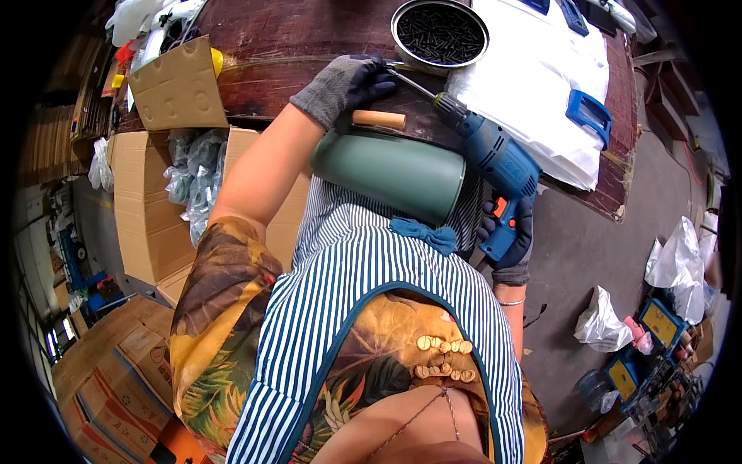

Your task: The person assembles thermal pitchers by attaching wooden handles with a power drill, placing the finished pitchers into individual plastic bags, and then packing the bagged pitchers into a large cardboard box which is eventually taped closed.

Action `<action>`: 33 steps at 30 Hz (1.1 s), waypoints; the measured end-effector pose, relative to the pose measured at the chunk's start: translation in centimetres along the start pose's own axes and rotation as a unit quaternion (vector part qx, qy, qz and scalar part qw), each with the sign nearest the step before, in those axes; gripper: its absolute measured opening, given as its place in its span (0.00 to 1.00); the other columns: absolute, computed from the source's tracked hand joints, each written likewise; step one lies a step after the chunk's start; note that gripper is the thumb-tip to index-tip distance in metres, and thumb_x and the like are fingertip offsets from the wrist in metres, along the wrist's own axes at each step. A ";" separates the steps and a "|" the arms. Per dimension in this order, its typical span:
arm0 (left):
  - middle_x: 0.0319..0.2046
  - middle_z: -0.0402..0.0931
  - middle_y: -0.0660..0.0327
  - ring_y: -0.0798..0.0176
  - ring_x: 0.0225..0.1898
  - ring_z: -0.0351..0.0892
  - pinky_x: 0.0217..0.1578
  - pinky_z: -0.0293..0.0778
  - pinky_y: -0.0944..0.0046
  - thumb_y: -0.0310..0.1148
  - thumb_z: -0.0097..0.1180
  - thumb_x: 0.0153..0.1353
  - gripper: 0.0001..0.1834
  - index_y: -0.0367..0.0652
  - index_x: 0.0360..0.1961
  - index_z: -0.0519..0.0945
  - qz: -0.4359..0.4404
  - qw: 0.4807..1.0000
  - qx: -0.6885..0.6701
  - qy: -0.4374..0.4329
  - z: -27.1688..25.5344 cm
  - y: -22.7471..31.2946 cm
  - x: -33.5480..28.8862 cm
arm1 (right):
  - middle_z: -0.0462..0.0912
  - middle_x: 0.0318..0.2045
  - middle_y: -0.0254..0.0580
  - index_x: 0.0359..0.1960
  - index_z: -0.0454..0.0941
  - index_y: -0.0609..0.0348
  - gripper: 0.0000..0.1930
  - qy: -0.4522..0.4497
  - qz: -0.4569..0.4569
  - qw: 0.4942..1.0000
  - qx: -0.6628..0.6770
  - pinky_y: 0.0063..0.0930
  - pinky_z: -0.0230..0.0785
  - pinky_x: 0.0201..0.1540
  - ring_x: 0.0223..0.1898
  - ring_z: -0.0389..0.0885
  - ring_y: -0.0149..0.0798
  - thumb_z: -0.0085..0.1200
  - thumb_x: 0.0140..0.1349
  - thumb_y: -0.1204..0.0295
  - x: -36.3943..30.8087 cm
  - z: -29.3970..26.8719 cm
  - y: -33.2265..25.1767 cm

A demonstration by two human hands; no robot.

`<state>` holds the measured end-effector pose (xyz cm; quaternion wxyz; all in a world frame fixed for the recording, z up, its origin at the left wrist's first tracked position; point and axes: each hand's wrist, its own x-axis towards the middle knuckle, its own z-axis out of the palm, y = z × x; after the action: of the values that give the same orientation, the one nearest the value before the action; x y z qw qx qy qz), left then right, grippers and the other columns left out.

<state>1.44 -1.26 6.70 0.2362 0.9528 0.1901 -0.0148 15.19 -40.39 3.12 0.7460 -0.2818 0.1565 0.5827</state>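
My right hand, in a dark-palmed grey glove, is wrapped round the handle of a blue power drill. The drill's long silver bit points up and left across the table edge. At the bit's tip, the gloved fingers of my left hand are pinched together; what they hold is too small to make out. A dark green cylinder lies on its side against my apron, below my left hand. Between that hand and the cylinder rests a short orange-brown wooden rod.
A round tin full of black screws stands beyond the drill bit. White sheeting with blue plastic handles covers the table's right side. To my left stands an open cardboard box holding plastic-wrapped items. White bags lie on the floor at right.
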 end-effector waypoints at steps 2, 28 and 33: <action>0.38 0.79 0.47 0.44 0.44 0.80 0.44 0.76 0.51 0.45 0.58 0.65 0.18 0.40 0.44 0.80 0.005 1.000 0.029 0.011 0.0 -0.4 -0.1 | 0.81 0.40 0.49 0.57 0.71 0.60 0.27 -0.004 -0.004 1.000 -0.006 0.31 0.71 0.32 0.29 0.79 0.36 0.46 0.70 0.48 0.0 0.0 0.0; 0.43 0.79 0.50 0.54 0.44 0.82 0.47 0.84 0.55 0.29 0.51 0.70 0.09 0.36 0.47 0.75 -0.156 0.747 -0.628 0.151 4.3 -1.0 0.8 | 0.81 0.40 0.50 0.56 0.71 0.60 0.27 0.003 -0.010 1.000 -0.011 0.32 0.71 0.32 0.31 0.79 0.37 0.46 0.71 0.48 0.0 0.1 0.0; 0.43 0.79 0.52 0.55 0.47 0.82 0.47 0.84 0.57 0.31 0.54 0.69 0.09 0.38 0.46 0.75 -0.265 0.669 -0.692 0.062 0.9 0.7 0.3 | 0.81 0.40 0.51 0.55 0.71 0.62 0.27 0.016 -0.010 0.999 -0.028 0.32 0.72 0.34 0.32 0.79 0.37 0.47 0.71 0.48 -0.3 0.5 -0.4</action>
<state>2.02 -2.18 6.15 0.8015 0.4248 0.4042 0.1177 15.48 -40.45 3.77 0.7410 -0.3132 0.1494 0.5749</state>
